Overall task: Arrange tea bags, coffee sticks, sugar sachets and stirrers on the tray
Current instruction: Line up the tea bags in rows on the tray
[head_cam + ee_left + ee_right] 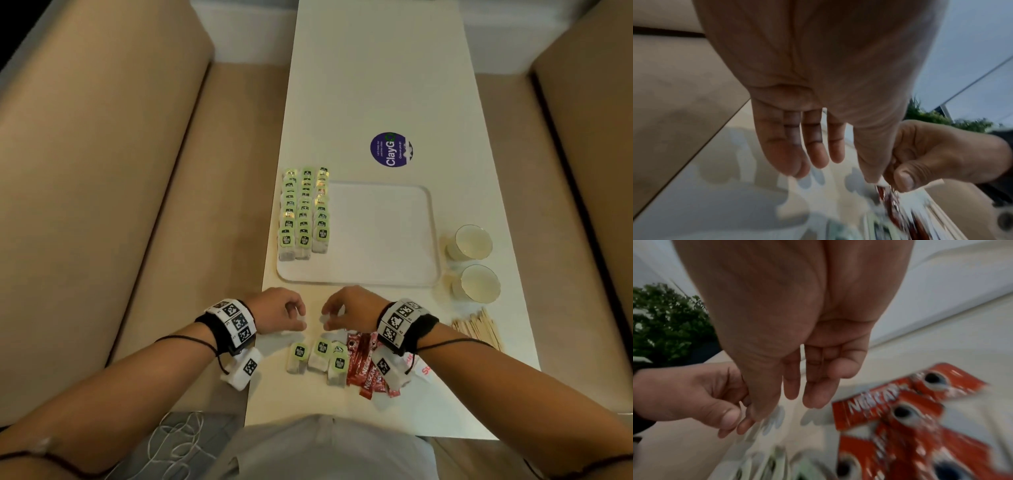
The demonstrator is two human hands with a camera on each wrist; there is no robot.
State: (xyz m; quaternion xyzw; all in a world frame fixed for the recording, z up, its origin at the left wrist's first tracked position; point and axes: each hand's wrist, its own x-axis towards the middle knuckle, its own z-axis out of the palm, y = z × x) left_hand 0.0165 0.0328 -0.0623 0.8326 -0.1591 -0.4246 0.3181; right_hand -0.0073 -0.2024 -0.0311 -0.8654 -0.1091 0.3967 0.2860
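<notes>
While both hands pinch something small & white, prob. a tea bag, it could tear; fingers pull apart.

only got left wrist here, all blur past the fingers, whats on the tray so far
Observer: Three rows of tea bags lie along the left side of the tray; the rest of it is bare.
Operator: any still off it
Observer: Yes, about four loose tea bags lie on the table near the person, beside the coffee sticks.
Operator: stirrers?
Observer: The stirrers are in a pile on the table's right side, off the tray.
</notes>
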